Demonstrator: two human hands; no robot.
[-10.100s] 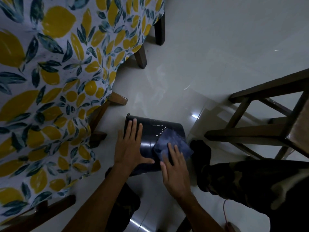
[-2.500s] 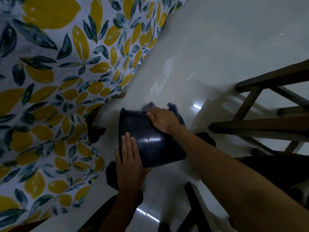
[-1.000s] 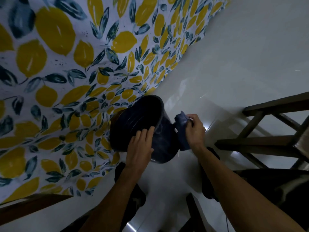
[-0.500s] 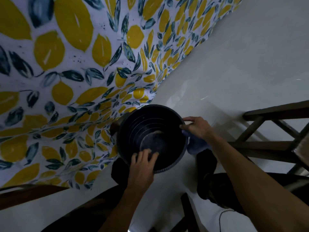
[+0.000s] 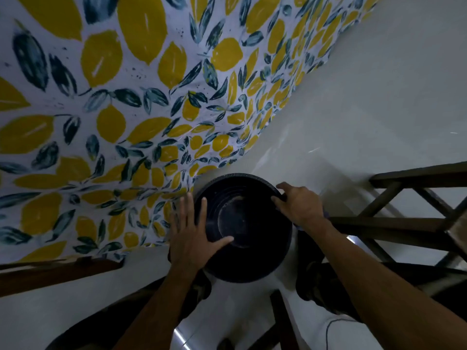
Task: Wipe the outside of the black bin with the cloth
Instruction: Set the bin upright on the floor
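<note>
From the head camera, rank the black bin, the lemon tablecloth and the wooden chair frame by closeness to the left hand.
1. black bin: under the left hand, touching.
2. lemon tablecloth: just left of it.
3. wooden chair frame: far right, beyond the bin.

A glossy pale tiled floor [image 5: 353, 109] catches small glints of light. A lemon-and-leaf printed white tablecloth [image 5: 126, 97] hangs left; a dark wooden chair frame [image 5: 409, 223] stands right.

The round black plastic bin [image 5: 243, 227], which lay on its side ten seconds ago, now stands upright with its mouth open to the camera. The left hand [image 5: 190, 234] has spread flat over its near-left rim, and the right hand [image 5: 298, 204] has moved onto the right rim, nearly hiding the blue cloth [image 5: 326, 213].
</note>
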